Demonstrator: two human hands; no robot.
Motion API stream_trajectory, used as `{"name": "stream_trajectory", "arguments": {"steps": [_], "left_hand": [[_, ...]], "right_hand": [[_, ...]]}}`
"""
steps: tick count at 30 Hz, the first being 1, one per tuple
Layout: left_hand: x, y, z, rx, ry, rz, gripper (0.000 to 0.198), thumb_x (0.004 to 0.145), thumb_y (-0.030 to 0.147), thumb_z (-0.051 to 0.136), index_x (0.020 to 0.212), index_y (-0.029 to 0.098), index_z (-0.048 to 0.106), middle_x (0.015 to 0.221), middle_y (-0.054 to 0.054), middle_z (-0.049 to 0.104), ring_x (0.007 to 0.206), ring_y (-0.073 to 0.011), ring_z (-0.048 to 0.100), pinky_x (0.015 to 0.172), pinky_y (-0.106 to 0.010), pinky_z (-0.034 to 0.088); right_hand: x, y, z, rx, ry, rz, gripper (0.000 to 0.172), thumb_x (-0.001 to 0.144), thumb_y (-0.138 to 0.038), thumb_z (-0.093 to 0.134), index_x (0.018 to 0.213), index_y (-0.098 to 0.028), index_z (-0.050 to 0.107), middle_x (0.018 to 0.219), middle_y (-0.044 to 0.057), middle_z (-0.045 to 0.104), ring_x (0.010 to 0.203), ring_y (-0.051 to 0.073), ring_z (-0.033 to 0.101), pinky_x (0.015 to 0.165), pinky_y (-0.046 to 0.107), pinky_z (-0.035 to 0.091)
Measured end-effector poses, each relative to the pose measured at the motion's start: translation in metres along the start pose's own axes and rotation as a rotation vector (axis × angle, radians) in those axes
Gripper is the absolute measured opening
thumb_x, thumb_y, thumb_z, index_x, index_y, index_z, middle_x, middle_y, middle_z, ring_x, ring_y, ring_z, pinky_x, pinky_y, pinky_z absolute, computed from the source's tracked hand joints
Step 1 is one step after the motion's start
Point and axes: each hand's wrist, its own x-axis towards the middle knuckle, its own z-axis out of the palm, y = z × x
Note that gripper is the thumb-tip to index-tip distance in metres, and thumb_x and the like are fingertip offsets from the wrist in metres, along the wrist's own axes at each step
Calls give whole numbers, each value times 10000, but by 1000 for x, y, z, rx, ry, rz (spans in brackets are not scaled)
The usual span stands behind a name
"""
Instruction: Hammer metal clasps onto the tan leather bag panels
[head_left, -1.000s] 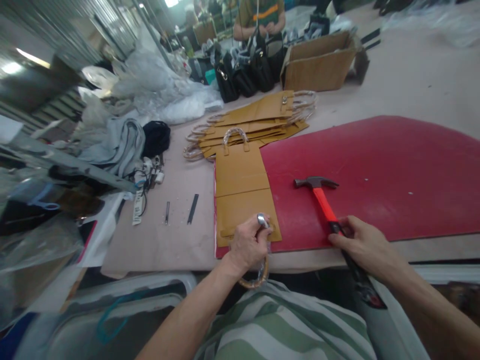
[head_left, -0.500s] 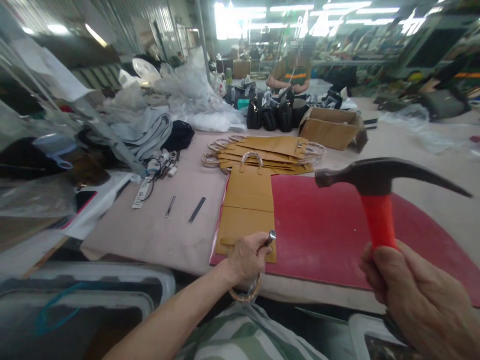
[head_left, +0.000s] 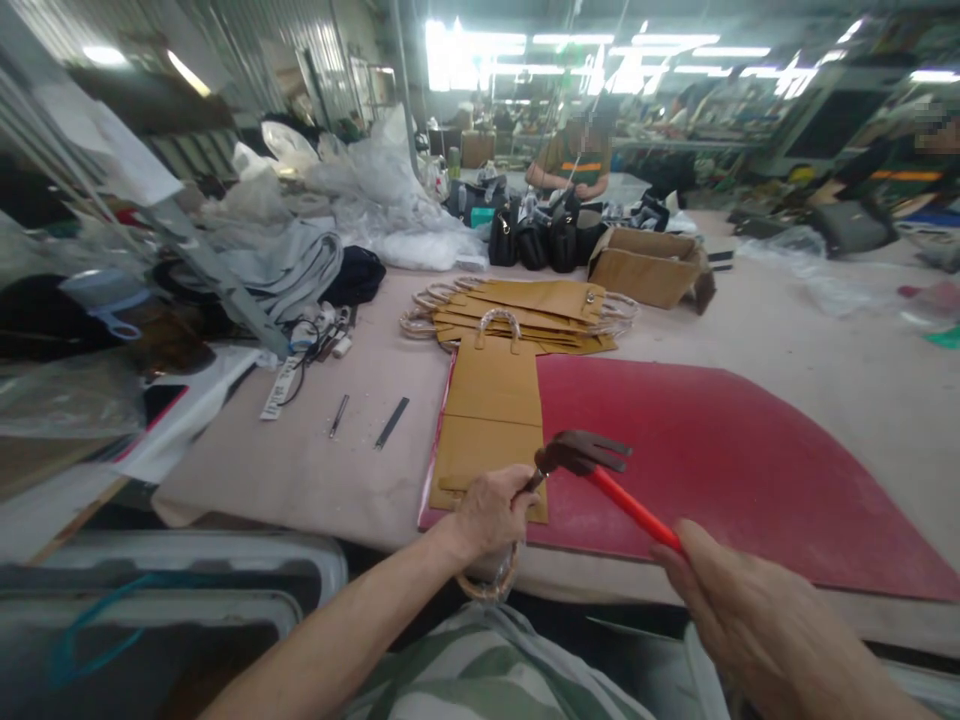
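My left hand is closed around a short metal punch, holding it over the lower part of a tan bag panel. In my right hand is a claw hammer with a red handle. The hammer's head meets the top of the punch. A wrapped loop handle is fixed at the panel's far end, and another loop handle hangs over the table edge below my left wrist. Under the panel lies a dark red board. My fingers hide the punch's lower tip.
Behind the panel is a stack of tan bag panels with handles. A cardboard box and several black bags stand farther back. Two slim metal tools lie left. A co-worker sits across the table.
The hammer has come down and left from a raised position onto the punch. My left hand has stayed almost in place on the panel. The view has shifted slightly.
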Motion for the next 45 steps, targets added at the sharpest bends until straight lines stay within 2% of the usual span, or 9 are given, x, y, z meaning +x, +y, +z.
{"name": "stream_trajectory", "arguments": {"steps": [6,10,14,20,24,29,34,40,45], "left_hand": [[0,-6,2,-24,-5,3,136,838,92,590,907,204,623,881,-36,695,842,-193,670,778,-283,507],[0,-2,-2,-30,-22,-1,128,840,92,593,901,199,623,865,-32,684,829,-186,658,776,-282,504],[0,3,-6,-64,-26,4,116,858,102,584,916,195,622,875,-29,670,841,-183,642,798,-289,499],[6,8,-12,-97,-53,69,101,900,136,582,971,192,628,968,-55,678,912,-190,639,862,-308,514],[10,8,-10,-9,-128,96,111,895,115,558,918,193,634,924,-59,680,881,-191,640,838,-309,525],[10,-3,-9,-370,161,-222,154,920,292,613,966,159,674,919,-69,727,838,-179,698,787,-308,575],[10,-17,-55,-609,446,-376,360,842,467,739,974,136,687,900,-71,744,822,-176,725,788,-296,589],[-23,-62,-139,-292,582,-609,440,702,511,785,879,118,693,786,-35,710,703,-166,682,725,-308,593],[-51,-95,-179,3,555,-778,417,682,511,695,826,119,693,764,-48,709,685,-192,662,642,-288,551]], "right_hand": [[13,1,0,116,66,61,491,961,-658,354,674,-271,447,495,-30,433,406,147,397,451,302,274],[26,26,36,306,-99,306,498,920,-667,325,634,-267,403,503,-27,424,425,147,412,429,278,324],[35,55,76,172,-142,491,352,943,-476,333,713,-246,469,548,2,484,475,185,483,482,299,370],[47,41,109,-103,161,14,328,959,-317,437,1132,-113,628,1174,196,634,1043,304,605,871,429,479],[47,4,146,39,82,-221,369,966,-278,494,1274,-107,603,1339,187,601,1255,297,530,1070,468,412],[40,-11,170,-15,-3,-238,448,988,-274,492,1395,-95,544,1483,182,521,1392,325,408,1178,540,273],[40,-3,169,-8,3,-249,448,974,-290,520,1385,-116,552,1478,163,531,1376,331,427,1172,532,280],[41,-5,171,-24,14,-244,438,972,-287,522,1374,-114,548,1469,154,532,1363,342,432,1176,529,269],[42,-3,173,-48,47,-274,424,987,-307,495,1361,-114,543,1431,164,550,1333,343,456,1155,529,307]]}}
